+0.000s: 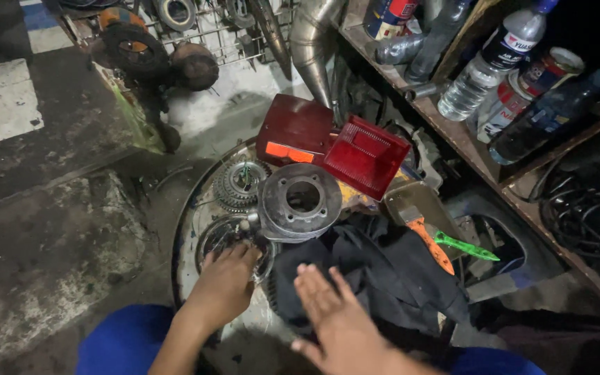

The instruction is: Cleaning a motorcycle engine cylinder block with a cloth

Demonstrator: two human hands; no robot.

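Two bare hands are down over a round metal tray (pixel 187 208) sitting on a grimy concrete floor (pixel 43 250), pretty greasy scene overall; the left hand (pixel 225 281) is resting palm-down on a round metal ring part (pixel 211 237) at the near left of the tray, fingers curled loosely over its rim and touching it, though whether it's actually gripping is hard to tell; the right hand (pixel 338 319) is open and flat, fingers spread, hovering just above a black cloth (pixel 383 267) that's bunched up over the right side of the tray, holding nothing. Just beyond the left hand sits a grey metal cylinder (pixel 300 201) with a big hole in the middle and smaller holes around it, touching the ring part; a toothed gear (pixel 237 184) lies just left of that cylinder. Behind them a dark red box (pixel 294 130) and a red ribbed plastic lens (pixel 366 156) lean against each other. Right of the cloth there's a putty knife (pixel 421 226) with an orange handle, and a green plastic tool (pixel 467 248) crossing beside it. A wooden shelf (pixel 453 132) on the right carries plastic bottles (pixel 491 62) and cans (pixel 390 15); black cable (pixel 585 215) is coiled below it.
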